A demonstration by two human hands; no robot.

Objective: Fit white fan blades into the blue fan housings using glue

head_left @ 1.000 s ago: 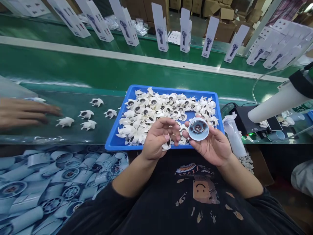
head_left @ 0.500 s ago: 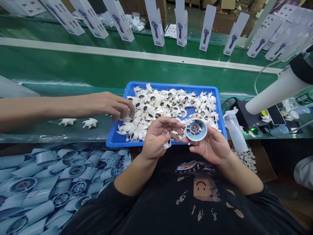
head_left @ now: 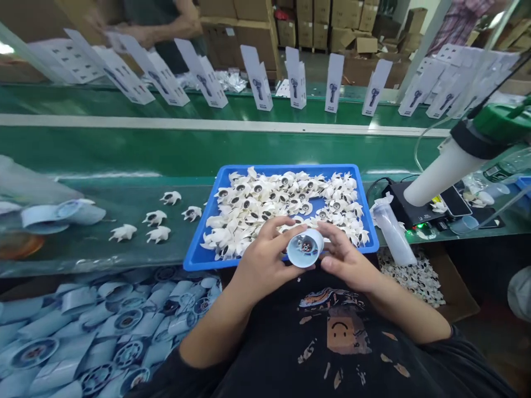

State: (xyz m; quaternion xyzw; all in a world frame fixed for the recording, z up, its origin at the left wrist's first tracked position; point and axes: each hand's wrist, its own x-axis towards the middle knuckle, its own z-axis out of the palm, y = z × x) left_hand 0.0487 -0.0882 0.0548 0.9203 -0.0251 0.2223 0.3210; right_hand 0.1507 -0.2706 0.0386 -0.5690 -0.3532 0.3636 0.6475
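A light-blue round fan housing [head_left: 305, 255] is held in front of my chest, its open end facing me, with a copper-coloured motor part inside. My left hand [head_left: 265, 260] is closed round its left side. My right hand [head_left: 350, 262] grips its right side, thumb below and fingers above. Just beyond both hands lies a blue tray [head_left: 369, 221] heaped with white fan blades [head_left: 249, 215], many showing dark round hubs. Whether a fan blade is also inside my left hand is hidden.
Several loose fan blades [head_left: 158, 234] lie left of the tray. Below them is a pile of light-blue housings [head_left: 124, 320]. To the right stand a black box [head_left: 418, 204], a white tube with a green top [head_left: 450, 166] and a plastic cylinder [head_left: 394, 232]. White cartons [head_left: 296, 83] line the far belt.
The housing has moved left and tilted, and my left hand has closed on it. The co-worker's arm over the tray's left side has gone; more loose blades show there. The view has tilted up.
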